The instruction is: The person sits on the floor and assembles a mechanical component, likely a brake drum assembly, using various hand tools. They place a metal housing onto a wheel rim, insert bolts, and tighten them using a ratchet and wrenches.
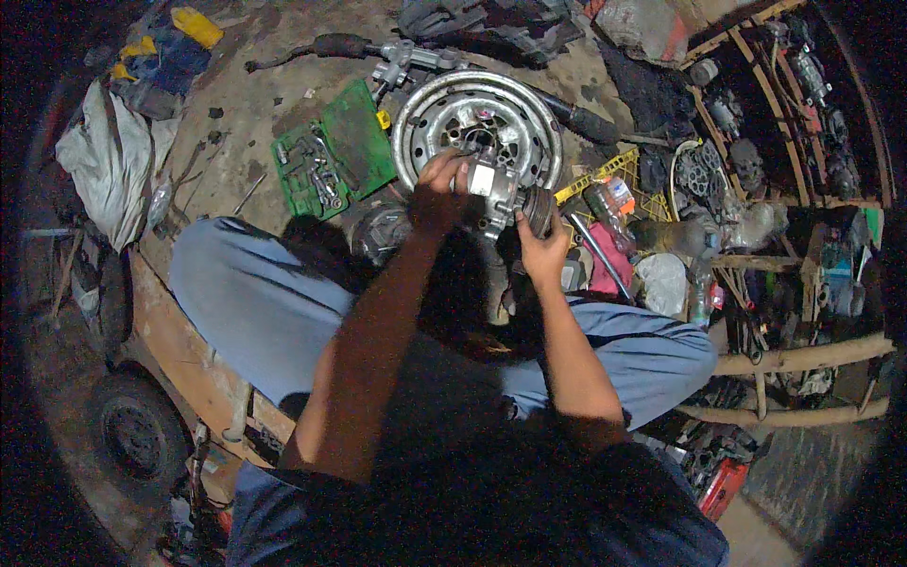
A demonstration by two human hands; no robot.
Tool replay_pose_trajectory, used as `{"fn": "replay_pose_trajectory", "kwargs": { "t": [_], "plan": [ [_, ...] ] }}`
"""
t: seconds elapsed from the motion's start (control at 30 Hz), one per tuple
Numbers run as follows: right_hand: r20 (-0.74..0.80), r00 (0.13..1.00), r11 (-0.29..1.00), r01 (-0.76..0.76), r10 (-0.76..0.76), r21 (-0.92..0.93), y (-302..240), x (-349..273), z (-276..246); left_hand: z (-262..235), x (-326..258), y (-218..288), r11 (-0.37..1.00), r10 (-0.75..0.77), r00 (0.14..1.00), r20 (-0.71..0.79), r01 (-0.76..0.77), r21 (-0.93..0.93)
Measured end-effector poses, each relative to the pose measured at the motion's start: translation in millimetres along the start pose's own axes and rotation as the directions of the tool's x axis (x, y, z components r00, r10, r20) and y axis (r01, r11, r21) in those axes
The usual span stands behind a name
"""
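A dirt floor is strewn with parts. An open green case holds sockets. Over a wheel rim, the left hand and right hand grip a metal part.

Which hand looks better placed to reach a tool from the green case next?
Left, probably. The left hand grips the metal part on the side nearer the green case, which lies open to the person's left. The right hand supports the part from the far side.
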State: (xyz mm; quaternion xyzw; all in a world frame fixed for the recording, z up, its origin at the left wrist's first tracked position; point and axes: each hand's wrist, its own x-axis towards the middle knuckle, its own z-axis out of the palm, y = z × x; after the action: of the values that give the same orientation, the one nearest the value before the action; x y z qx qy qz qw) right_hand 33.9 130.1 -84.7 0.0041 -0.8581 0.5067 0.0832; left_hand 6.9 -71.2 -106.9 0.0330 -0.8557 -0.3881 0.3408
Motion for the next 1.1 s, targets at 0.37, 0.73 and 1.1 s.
{"fn": "replay_pose_trajectory", "kwargs": {
  "t": [0.37,0.73,1.1],
  "plan": [
    [0.399,0.889,0.899,-0.030,0.224,-0.436,131.4,63.7,-102.3,15.1,2.1,-6.2,1.000,0.014,0.998,0.066,-0.013,-0.018],
    [0.393,0.862,0.476,0.212,0.321,-0.854,260.6,42.8,-137.5,18.5,-4.2,-21.9,0.991,-0.129,0.957,0.258,0.133,0.004],
    [0.411,0.843,0.419,0.253,0.346,-0.872,372.4,84.8,-110.9,-35.7,1.9,53.0,0.987,-0.049,0.998,0.050,0.041,0.153]
  ]
}}
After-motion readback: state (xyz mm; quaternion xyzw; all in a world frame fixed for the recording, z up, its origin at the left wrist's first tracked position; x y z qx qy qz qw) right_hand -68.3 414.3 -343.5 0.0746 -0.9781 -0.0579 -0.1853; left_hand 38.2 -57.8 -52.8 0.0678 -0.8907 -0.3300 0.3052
